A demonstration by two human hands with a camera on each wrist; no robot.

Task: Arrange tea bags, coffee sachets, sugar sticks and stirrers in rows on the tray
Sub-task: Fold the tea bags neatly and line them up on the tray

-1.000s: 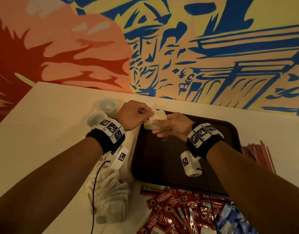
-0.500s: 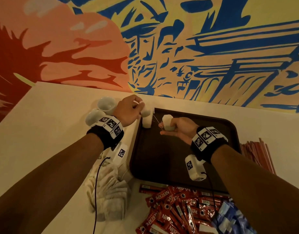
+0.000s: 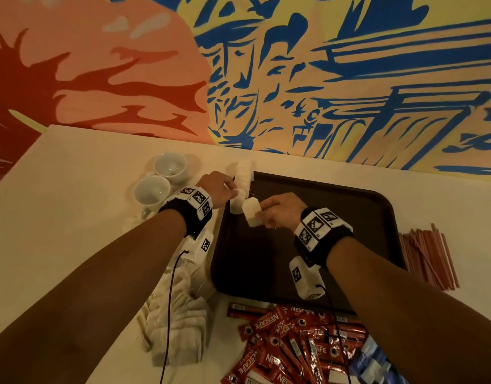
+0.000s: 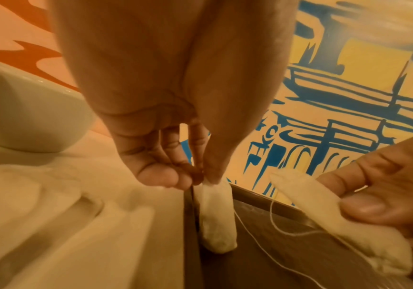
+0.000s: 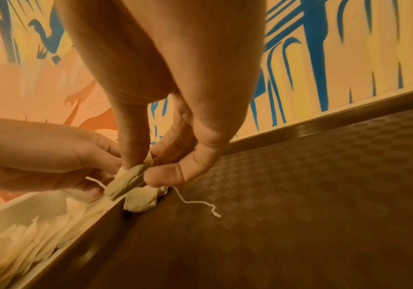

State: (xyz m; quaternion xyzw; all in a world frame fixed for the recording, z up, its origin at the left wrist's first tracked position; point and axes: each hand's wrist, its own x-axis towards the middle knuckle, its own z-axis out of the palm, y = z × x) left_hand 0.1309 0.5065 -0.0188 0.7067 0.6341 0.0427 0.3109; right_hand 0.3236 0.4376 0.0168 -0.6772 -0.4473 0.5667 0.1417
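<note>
My left hand [image 3: 233,189] pinches the top of a white tea bag [image 4: 216,215] between thumb and fingers. The bag hangs upright with its lower end on the dark brown tray [image 3: 349,217], right against the tray's left rim near the far corner. My right hand [image 3: 263,214] is just to the right, above the tray, and pinches a second tea bag [image 3: 252,214] between thumb and fingers [image 5: 126,183]. A loose white string [image 5: 195,203] trails from the bags onto the tray floor. The rest of the tray floor that shows is bare.
A heap of tea bags [image 3: 177,314] lies left of the tray, with two white cups [image 3: 151,189] behind it. Red coffee sachets [image 3: 294,342] and blue sugar sticks [image 3: 377,364] lie at the near edge. Red stirrers [image 3: 427,256] are at the right, and a painted wall is behind.
The hands, joined on one clump of tea bags, have pulled apart with one bag each. The left hand has lowered its bag to the tray's left rim.
</note>
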